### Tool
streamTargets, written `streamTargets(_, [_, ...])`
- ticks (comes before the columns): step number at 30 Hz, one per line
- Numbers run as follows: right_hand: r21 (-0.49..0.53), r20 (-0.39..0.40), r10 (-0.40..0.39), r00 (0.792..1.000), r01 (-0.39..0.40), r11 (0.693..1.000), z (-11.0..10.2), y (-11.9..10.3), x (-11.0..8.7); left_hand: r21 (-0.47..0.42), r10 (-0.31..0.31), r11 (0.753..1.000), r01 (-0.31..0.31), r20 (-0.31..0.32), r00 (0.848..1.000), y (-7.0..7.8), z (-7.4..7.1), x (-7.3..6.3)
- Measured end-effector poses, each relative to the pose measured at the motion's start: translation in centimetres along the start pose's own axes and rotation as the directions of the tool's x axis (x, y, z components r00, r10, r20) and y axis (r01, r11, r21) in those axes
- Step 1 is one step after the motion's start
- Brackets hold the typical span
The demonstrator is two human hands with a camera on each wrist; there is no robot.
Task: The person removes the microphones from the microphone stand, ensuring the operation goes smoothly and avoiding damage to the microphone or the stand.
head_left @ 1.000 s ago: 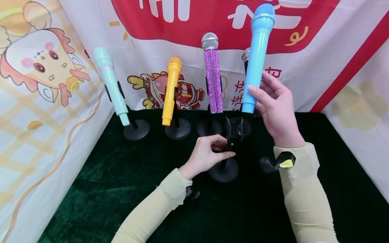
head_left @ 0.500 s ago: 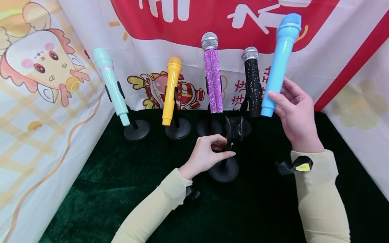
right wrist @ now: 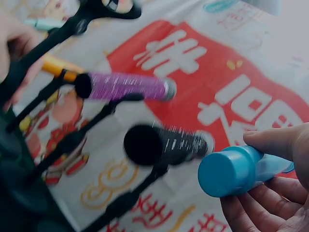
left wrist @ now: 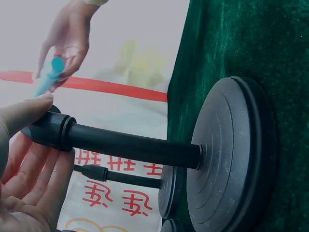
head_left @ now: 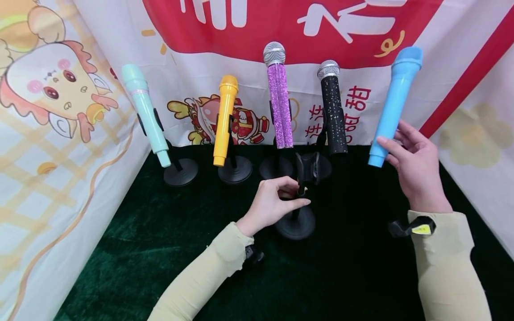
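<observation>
In the head view my right hand [head_left: 421, 171] holds a blue microphone [head_left: 395, 107] near its lower end, tilted with its head up and to the right. The right wrist view shows thumb and fingers round the microphone's bottom end [right wrist: 227, 171]. My left hand [head_left: 275, 200] grips the neck of a black microphone stand [head_left: 299, 223] just below its vacant clip [head_left: 309, 168]. Seen from the left wrist, the stand's round base [left wrist: 227, 154] rests on the green cloth, and my thumb and fingers [left wrist: 36, 179] surround the collar at the top of the post.
Behind stand a mint microphone [head_left: 146, 113], a yellow one [head_left: 226, 120], a glittery purple one [head_left: 280, 104] and a black speckled one [head_left: 334, 113], each in a stand. Green velvet [head_left: 168, 258] covers the table. A printed cloth backdrop [head_left: 249, 40] rises behind.
My right hand has carried the blue microphone right and down, away from the stand, uncovering the black speckled microphone. My left hand stays on the stand.
</observation>
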State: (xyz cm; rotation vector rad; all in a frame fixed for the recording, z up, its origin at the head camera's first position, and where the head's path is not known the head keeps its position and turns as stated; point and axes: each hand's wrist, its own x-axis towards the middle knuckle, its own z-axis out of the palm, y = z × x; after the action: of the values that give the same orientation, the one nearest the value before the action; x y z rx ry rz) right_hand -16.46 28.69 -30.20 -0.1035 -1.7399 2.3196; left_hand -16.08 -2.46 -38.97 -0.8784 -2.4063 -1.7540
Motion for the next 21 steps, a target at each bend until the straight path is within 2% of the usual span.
streamTargets(6, [-0.091,-0.062,0.072,0.996,-0.077,0.993,-2.8,1.7,-0.2,0.002,-0.001,1.000,0.001,-0.001,1.000,0.0,0.1,0.0])
streamTargets(12, [-0.117,-0.127,0.125,0.984,-0.140,0.983,-5.7,3.2,-0.2,-0.002,-0.008,1.000,0.008,-0.001,1.000,0.0,0.1,-0.1])
streamTargets(21, [-0.194,-0.234,0.240,0.942,-0.287,0.938,-10.3,5.4,0.5,0.006,-0.008,1.000,0.008,-0.004,1.000,0.1,0.1,0.0])
